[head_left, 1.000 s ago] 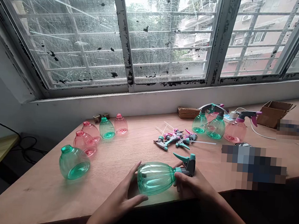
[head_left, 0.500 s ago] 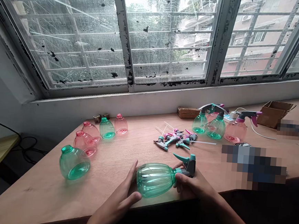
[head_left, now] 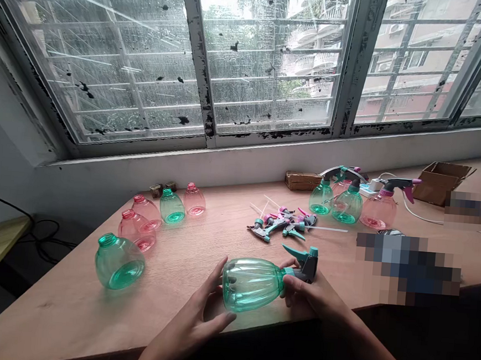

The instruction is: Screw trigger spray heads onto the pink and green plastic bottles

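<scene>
A green spray bottle (head_left: 251, 286) lies on its side in the air above the table's near edge, its base to the left. My right hand (head_left: 309, 291) is closed around its neck, just below the grey sprayer head with a teal trigger (head_left: 297, 253). Around the bottle's base curves my left hand (head_left: 203, 304), thumb below and fingers at the far side, some of them seen through the plastic. Behind the bottle lies a pile of loose sprayer heads (head_left: 282, 223), teal, pink and grey, with thin white tubes.
On the left stand open-necked bottles, including a large green bottle (head_left: 119, 262) and a pink bottle (head_left: 195, 200). At the back right are bottles with sprayers, among them a pink spray bottle (head_left: 378, 210). A cardboard box (head_left: 442, 185) and a power strip (head_left: 368, 190) sit beyond.
The spray bottle has shifted slightly right and up and turned a little about its length. My left hand has moved slightly right with it, its thumb now lower against the base.
</scene>
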Demonstrator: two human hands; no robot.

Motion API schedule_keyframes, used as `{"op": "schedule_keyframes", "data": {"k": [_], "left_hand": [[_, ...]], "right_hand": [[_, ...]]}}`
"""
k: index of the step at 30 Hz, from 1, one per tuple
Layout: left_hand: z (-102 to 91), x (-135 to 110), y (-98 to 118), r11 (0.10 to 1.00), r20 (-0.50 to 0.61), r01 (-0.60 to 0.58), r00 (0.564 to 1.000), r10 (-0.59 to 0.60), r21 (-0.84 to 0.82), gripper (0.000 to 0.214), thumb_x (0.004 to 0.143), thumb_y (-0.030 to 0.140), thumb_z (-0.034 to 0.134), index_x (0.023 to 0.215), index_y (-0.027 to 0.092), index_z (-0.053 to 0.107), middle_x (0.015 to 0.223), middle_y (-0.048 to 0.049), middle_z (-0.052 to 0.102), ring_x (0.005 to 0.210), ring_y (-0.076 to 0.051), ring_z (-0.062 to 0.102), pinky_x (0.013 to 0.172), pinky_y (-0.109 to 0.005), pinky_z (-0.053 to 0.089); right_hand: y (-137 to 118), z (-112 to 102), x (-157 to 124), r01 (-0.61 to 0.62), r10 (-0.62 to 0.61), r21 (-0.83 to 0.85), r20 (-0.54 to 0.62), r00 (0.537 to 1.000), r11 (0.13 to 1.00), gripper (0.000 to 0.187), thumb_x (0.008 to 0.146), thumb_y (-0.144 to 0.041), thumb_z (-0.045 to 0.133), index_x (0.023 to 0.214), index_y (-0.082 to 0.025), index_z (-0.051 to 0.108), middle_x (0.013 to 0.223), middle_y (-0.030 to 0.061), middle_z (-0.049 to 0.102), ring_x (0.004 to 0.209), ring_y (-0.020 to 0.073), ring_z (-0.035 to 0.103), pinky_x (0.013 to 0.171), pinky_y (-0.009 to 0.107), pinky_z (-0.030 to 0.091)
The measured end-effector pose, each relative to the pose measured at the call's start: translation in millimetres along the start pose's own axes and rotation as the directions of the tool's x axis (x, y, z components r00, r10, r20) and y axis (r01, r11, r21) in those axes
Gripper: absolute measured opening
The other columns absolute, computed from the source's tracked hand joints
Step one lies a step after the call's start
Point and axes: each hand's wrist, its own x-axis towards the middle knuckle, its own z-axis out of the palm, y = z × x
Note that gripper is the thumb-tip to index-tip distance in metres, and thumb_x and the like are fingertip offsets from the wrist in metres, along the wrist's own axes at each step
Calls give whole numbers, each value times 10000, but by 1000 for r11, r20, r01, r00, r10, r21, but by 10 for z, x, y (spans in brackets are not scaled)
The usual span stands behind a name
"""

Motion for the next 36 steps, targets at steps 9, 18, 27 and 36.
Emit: {"op": "schedule_keyframes", "data": {"k": [9, 18, 27, 36], "left_hand": [[-25, -6, -29, 999, -1, 35, 999, -35, -1, 867, 913, 552, 641, 1589, 285, 167, 1672, -54, 148, 1528, -337, 121, 1256, -528, 105], [-2, 33, -7, 999, 12, 32, 999, -31, -44, 922, 831, 279, 783, 1555, 335, 215, 1600, -92, 345, 1429, -355, 392, 1158, -537, 397], [60, 46, -50, 992, -47, -22, 999, 28, 127, 938, 854, 190, 715, 1560, 346, 119, 1615, -98, 293, 1392, -325, 445, 1165, -522, 385], [30, -10, 42, 990, -12, 7, 1000, -6, 142, 1018, 877, 371, 740, 1580, 364, 4, 1677, -64, 120, 1512, -347, 189, 1234, -571, 156]], "right_hand": [[-16, 0, -53, 6, -5, -18, 65, 998, 1000, 429, 809, -447, 795, 1057, -163, 592, 646, 13, 714, 567, 161, 644, 558, 269, 462], [-28, 36, -29, -26, 26, 13, -3, 1000, 1000, 492, 747, -498, 818, 1058, -163, 637, 673, 19, 713, 484, 166, 623, 487, 280, 469], [42, 73, -2, -41, 48, 96, -70, 996, 995, 738, 733, -473, 838, 1305, -207, 455, 600, -79, 587, 439, 124, 534, 437, 236, 416], [90, 27, 11, 4, 0, 128, -28, 1000, 992, 461, 789, -487, 804, 1027, -223, 511, 597, -93, 469, 470, 98, 436, 486, 258, 446]]}}
